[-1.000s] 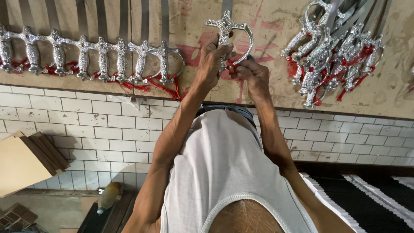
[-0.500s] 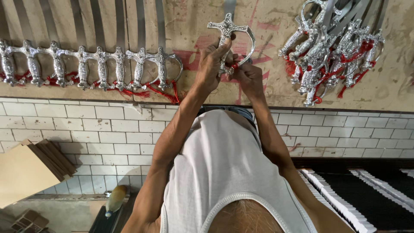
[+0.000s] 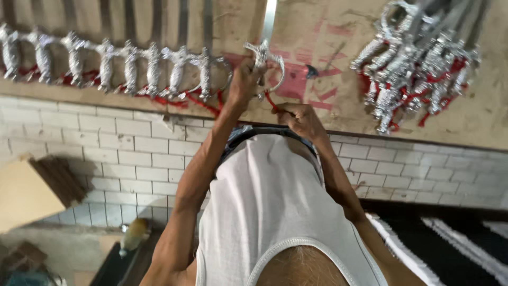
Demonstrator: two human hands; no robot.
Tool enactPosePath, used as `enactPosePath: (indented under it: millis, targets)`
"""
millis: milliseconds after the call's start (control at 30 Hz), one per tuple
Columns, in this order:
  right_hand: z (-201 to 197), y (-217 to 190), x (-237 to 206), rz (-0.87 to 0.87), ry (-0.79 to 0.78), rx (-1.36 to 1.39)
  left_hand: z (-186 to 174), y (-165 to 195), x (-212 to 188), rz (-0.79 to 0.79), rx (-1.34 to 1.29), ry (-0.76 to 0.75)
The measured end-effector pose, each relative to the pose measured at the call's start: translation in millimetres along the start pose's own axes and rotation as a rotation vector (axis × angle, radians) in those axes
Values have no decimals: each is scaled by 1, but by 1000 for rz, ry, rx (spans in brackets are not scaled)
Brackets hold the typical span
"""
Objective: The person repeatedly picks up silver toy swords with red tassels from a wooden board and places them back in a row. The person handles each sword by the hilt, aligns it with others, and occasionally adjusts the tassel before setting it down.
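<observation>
Two hands are at work on one ornate silver metal sword hilt with a curved knuckle guard [image 3: 263, 66], and we take that hilt as our landmark. Our left hand [image 3: 242, 79] is closed around the grip of the hilt, fingers wrapped tight, holding it up over the worn tan work surface marked with red paint [image 3: 328, 42]. Our right hand [image 3: 300, 119] sits just below and to the right of the hilt, its fingers pinched shut on a thin red cord [image 3: 272, 101] that runs up to the hilt's lower part. The hilt's steel blade [image 3: 269, 18] runs up from it to the top edge of the view.

Left of the hilt, a row of similar silver hilts with red tassels [image 3: 111, 69] lies side by side on the same surface, the nearest one just beside our left hand. Well to the right of the hilt, a heaped bundle of silver hilts with red cords [image 3: 418, 69] lies on the surface. Below the hilt, under the surface's edge, runs a wall of white rectangular tiles [image 3: 121, 159]. Far below and left of the hilt we see a flat tan cardboard piece [image 3: 24, 193]
</observation>
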State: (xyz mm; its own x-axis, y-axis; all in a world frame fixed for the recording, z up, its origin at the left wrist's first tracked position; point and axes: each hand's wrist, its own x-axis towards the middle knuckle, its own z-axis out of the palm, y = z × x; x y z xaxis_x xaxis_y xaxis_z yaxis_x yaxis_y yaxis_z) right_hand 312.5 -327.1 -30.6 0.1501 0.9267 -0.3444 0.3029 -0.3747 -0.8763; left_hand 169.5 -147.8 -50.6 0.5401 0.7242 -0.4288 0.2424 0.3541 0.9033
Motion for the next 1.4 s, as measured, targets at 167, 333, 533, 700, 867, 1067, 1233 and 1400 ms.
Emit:
enactPosePath:
  millis: [167,333,533,700,867,1067,1233,1400]
  targets:
    - [-1,6,39,-417,249,-391,-49,-18,-57,669,911,513]
    - [31,-14,97,-429,344,-535,-91,-19,-67,514,1148,626]
    - [48,-46,139,-545,340,-556,-102,-23,-61,432,1046,617]
    - [53,-58,152,-575,314,-548,-102,-25,-63,464,1033,622]
    - [59,-53,153,-556,338,-596,-98,-25,-61,443,1024,627]
    - [58,-38,150,-667,458,-667,-96,-27,-63,477,1076,623]
    - [58,-32,154,-586,398,-607,-96,-37,-62,465,1093,627]
    - [59,-26,156,-580,363,-620,-96,-45,-60,375,1036,601]
